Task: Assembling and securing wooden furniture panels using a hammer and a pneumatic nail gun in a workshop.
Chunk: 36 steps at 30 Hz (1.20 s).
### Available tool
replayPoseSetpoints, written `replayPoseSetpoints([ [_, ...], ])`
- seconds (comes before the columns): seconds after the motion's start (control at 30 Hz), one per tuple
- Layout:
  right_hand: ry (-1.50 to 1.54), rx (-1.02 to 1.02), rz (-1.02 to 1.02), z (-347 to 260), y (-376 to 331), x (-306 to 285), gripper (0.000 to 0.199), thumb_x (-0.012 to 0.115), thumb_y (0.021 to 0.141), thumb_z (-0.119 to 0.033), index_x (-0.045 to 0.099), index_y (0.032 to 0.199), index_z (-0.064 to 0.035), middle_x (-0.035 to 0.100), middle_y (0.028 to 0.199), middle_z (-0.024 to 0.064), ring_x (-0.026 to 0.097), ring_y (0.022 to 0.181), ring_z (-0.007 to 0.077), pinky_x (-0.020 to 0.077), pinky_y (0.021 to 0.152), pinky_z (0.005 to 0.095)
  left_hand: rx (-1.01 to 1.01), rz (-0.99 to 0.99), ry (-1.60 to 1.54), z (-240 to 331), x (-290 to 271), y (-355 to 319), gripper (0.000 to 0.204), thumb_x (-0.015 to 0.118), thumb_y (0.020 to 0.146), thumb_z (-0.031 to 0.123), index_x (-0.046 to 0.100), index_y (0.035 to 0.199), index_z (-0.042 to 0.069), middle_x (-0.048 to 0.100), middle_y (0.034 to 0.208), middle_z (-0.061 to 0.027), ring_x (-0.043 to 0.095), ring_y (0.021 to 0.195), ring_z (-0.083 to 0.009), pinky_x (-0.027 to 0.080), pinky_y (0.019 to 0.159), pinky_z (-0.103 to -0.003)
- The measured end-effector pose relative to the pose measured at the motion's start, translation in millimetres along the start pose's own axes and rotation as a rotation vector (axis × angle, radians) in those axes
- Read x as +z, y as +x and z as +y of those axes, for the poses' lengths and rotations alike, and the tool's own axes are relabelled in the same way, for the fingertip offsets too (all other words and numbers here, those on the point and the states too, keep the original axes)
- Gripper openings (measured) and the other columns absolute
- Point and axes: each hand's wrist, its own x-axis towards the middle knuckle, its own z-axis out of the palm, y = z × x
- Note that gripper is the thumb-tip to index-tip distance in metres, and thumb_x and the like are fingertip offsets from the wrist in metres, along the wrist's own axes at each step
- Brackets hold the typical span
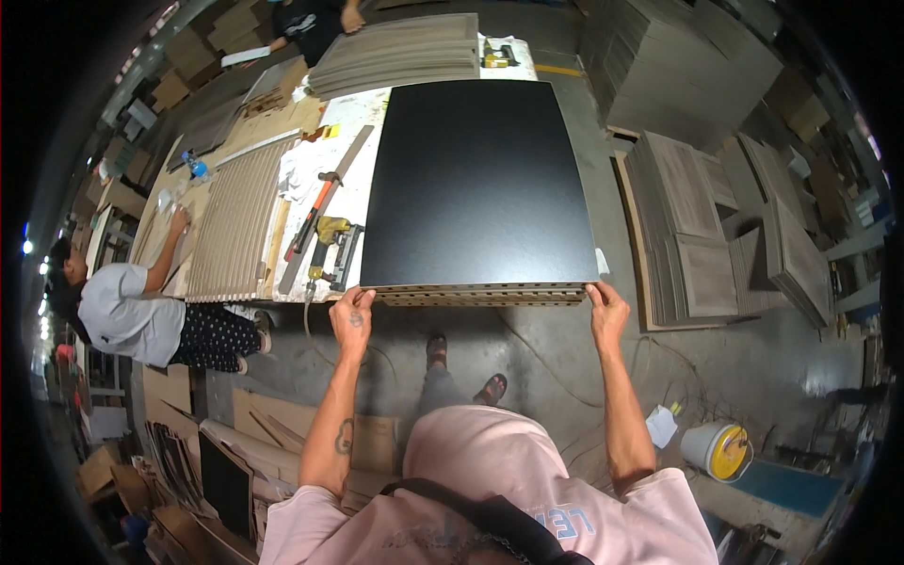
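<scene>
A large black panel [478,179] lies flat on top of a stack of panels [476,298] at the right end of the worktable. The stack's near edges show rows of small dark holes. My left hand [352,316] pinches the black panel's near left corner. At the near right corner, my right hand [608,311] is closed on the same panel with thumb and fingertips. A yellow and black nail gun [331,252] lies just left of the panel, close to my left hand. Beyond it rests a hammer [314,212] with an orange and black handle, beside a long grey strip [347,168].
Slatted panels [243,217] lie on the left, where a co-worker in a white shirt [122,306] reaches over. Another person [311,28] stands behind stacked boards [400,55]. Panel stacks [697,226] stand at right, a bucket [714,450] and hoses on the floor.
</scene>
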Motion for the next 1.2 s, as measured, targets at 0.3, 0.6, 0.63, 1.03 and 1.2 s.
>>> replayPoseSetpoints([
  [0.3,-0.027,0.008,0.022,-1,2,2,0.029,0.07,0.084,-0.023,0.07,0.102,-0.0001,0.072,0.087,0.0155,0.065,0.077,0.0185,0.0486,0.075,0.0307,0.153,-0.042,0.13,-22,0,10,0.025,0.066,0.085,0.026,0.067,0.091,0.002,0.062,0.074,-0.0231,0.062,0.072,-0.0412,0.048,0.063,-0.042],
  [0.6,0.001,-0.059,-0.036,23,6,2,0.03,0.069,0.088,-0.02,0.069,0.102,0.0057,0.071,0.092,0.0134,0.065,0.079,0.0162,0.0506,0.073,0.0273,0.334,-0.204,0.015,-51,-11,28,0.023,0.058,0.092,0.025,0.067,0.088,0.005,0.065,0.079,-0.0184,0.063,0.07,-0.0359,0.049,0.065,-0.041],
  [0.63,0.017,-0.057,-0.004,18,3,3,0.03,0.068,0.088,-0.02,0.069,0.103,0.0062,0.071,0.092,0.0128,0.065,0.078,0.0155,0.0504,0.073,0.0274,0.418,-0.191,0.029,-62,-5,31,0.023,0.057,0.092,0.025,0.065,0.085,0.005,0.065,0.078,-0.0174,0.062,0.068,-0.0365,0.049,0.064,-0.043],
  [1.03,-0.72,-0.167,-0.134,165,-26,5,0.047,0.062,0.088,-0.037,0.065,0.105,0.0068,0.067,0.092,0.0121,0.059,0.074,0.0196,0.0495,0.071,0.0361,0.513,-0.632,-0.356,-96,-64,21,0.023,0.058,0.089,0.023,0.062,0.083,0.001,0.066,0.079,-0.0167,0.064,0.075,-0.0357,0.049,0.063,-0.044],
  [1.2,-0.404,0.248,-1.107,36,-206,232,0.027,0.058,0.09,-0.016,0.063,0.11,0.0012,0.068,0.09,0.0117,0.067,0.071,0.023,0.0517,0.059,0.0287,0.079,-0.88,0.003,-271,-163,-38,0.029,0.06,0.087,0.031,0.069,0.104,0.008,0.067,0.1,-0.017,0.062,0.097,-0.0362,0.047,0.086,-0.045],
])
